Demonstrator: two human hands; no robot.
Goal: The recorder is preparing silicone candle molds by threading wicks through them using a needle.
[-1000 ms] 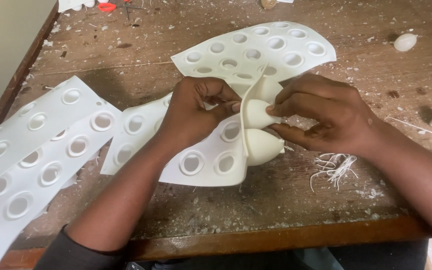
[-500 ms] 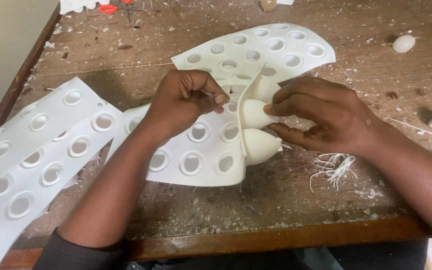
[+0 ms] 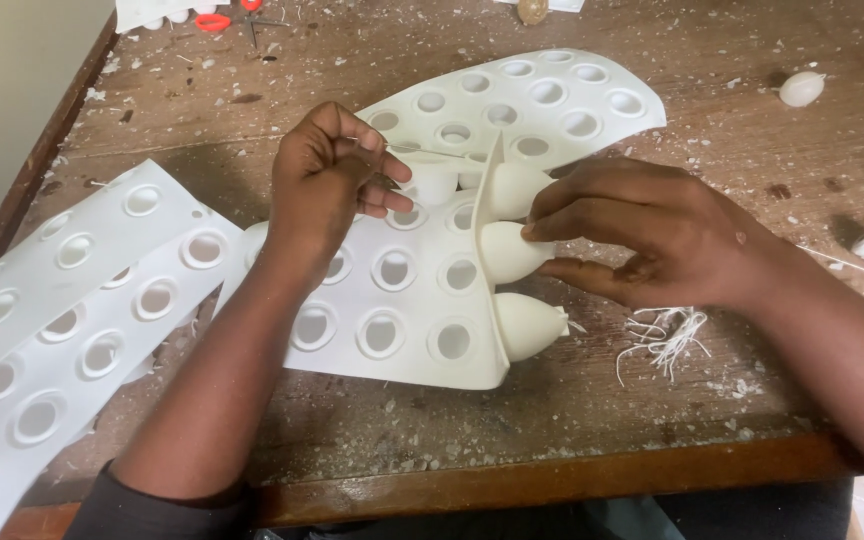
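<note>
1. I see the white moulded sheet, full of round sockets, lying in the middle of the wooden table, near its front edge. Its right edge is folded up, so three egg-shaped cups bulge out sideways on that side.
2. My right hand closes on the middle cup of the three: thumb below, fingers over the top, a pinch rather than a fist, with the upper cup partly under the fingertips.
3. My left hand hovers over the upper middle of the sheet, fingers curled in and thumb against fingertips. A thin white thread seems to run from that pinch toward the folded edge; I cannot tell for sure that it is gripped.
4. The left forearm crosses the sheet's left part and hides some sockets there.
5. Behind the fold a second socketed sheet fans out toward the far right, touching or overlapping the first.
6. On the left, two long strips of the same material lie side by side, just beside the main sheet.
7. A small tangle of white threads lies under my right wrist.
8. Farther off: a loose white egg shape at upper right, red-handled scissors at the top edge, and white crumbs scattered over the table.
</note>
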